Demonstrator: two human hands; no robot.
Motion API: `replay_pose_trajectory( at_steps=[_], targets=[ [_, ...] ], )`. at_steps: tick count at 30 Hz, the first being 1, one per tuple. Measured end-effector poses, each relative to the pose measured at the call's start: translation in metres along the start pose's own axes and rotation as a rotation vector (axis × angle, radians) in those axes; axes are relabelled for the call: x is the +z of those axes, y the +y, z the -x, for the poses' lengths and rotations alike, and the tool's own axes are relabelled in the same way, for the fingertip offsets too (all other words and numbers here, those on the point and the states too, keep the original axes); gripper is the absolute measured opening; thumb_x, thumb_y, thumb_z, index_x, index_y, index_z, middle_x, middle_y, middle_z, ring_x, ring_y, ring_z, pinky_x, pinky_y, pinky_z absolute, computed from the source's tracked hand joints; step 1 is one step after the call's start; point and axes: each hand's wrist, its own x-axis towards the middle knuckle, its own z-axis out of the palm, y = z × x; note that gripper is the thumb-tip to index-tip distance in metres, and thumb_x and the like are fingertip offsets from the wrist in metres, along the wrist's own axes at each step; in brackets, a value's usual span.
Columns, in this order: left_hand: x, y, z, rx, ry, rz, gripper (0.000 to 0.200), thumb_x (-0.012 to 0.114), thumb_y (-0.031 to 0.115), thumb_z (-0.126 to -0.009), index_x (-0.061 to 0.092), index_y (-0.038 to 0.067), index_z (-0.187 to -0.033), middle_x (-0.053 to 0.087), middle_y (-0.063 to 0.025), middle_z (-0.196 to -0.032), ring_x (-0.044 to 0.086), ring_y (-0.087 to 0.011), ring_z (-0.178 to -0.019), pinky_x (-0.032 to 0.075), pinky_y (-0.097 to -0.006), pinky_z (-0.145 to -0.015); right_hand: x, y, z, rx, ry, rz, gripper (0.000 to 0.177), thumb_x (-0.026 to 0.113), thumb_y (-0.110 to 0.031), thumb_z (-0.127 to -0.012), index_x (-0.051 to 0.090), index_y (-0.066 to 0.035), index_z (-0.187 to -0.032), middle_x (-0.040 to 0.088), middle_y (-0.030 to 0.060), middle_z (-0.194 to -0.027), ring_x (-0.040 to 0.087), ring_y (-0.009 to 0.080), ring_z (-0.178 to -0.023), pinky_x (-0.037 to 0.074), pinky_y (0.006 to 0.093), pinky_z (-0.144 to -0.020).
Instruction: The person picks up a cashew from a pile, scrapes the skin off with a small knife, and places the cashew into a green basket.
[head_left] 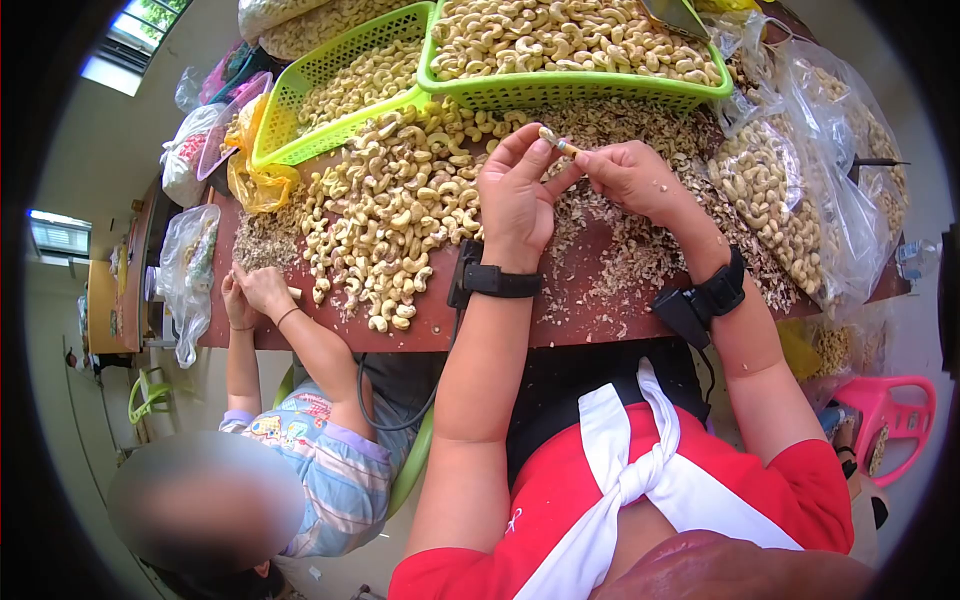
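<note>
Between the thumb and fingers of my left hand (pixel 518 190) is a cashew nut (pixel 546 134), held up above the table. My right hand (pixel 630 178) grips a small peeling knife (pixel 567 148) by its short light handle, its tip against or very close to the nut. The blade itself is too small to make out. Left of my left hand spreads a heap of loose cashews (pixel 390 210). Under and beyond my right hand lie brown skin flakes (pixel 625 235). Both wrists wear black straps.
Green baskets (pixel 575 92) (pixel 290 140) of cashews stand at the back of the red table (pixel 450 325). Clear bags of cashews (pixel 775 190) sit at the right. At the left, another person's hands (pixel 258 290) work at the table edge. A pink chair (pixel 895 420) stands lower right.
</note>
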Motion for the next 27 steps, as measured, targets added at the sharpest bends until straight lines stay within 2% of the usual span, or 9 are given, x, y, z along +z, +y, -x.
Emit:
replay_pose_trajectory(
  at_steps=[11,14,16,22,27],
  targets=[
    [-0.001,-0.004,0.001,0.004,-0.004,0.008,0.014,0.049,-0.003,-0.077,0.05,-0.001,-0.091,0.056,-0.0126,-0.084,0.057,-0.0226,-0.08,0.051,-0.0358,-0.07,-0.002,0.0,0.0,-0.001,0.022,0.094,0.037,0.049,-0.031,-0.081,0.052,-0.004,-0.055,0.042,-0.0028,-0.046,0.037,0.0049,-0.041,0.029,0.0204,-0.038],
    [0.001,-0.004,0.002,-0.006,-0.016,0.034,0.013,0.049,-0.004,-0.076,0.05,-0.001,-0.089,0.056,-0.0125,-0.085,0.056,-0.0231,-0.08,0.051,-0.0355,-0.072,-0.001,-0.005,0.002,-0.002,0.051,0.083,0.038,0.049,-0.032,-0.081,0.053,-0.003,-0.057,0.042,-0.003,-0.046,0.037,0.0048,-0.041,0.029,0.0201,-0.038],
    [0.004,-0.003,0.002,-0.012,-0.002,0.049,0.015,0.05,-0.004,-0.076,0.047,-0.001,-0.09,0.054,-0.0116,-0.084,0.056,-0.022,-0.078,0.052,-0.0363,-0.067,0.0,-0.007,0.003,0.015,0.046,-0.061,0.038,0.05,-0.034,-0.08,0.055,-0.003,-0.06,0.042,-0.0035,-0.046,0.036,0.0047,-0.042,0.028,0.0201,-0.039],
    [0.002,-0.003,0.001,-0.008,0.046,0.052,0.012,0.05,-0.001,-0.077,0.048,0.0,-0.089,0.054,-0.0107,-0.083,0.056,-0.0205,-0.076,0.052,-0.0363,-0.066,-0.002,-0.003,0.001,0.076,-0.018,-0.044,0.039,0.05,-0.035,-0.08,0.051,-0.005,-0.056,0.04,-0.0043,-0.046,0.033,0.0044,-0.04,0.025,0.0196,-0.037],
    [0.001,-0.004,0.0,-0.004,0.004,0.004,0.01,0.05,-0.001,-0.077,0.051,0.0,-0.087,0.057,-0.0118,-0.084,0.057,-0.0212,-0.077,0.051,-0.0346,-0.07,-0.001,0.002,-0.002,0.036,-0.009,-0.056,0.039,0.05,-0.035,-0.08,0.05,-0.006,-0.054,0.039,-0.0044,-0.045,0.033,0.0043,-0.039,0.024,0.0191,-0.037]
  ],
)
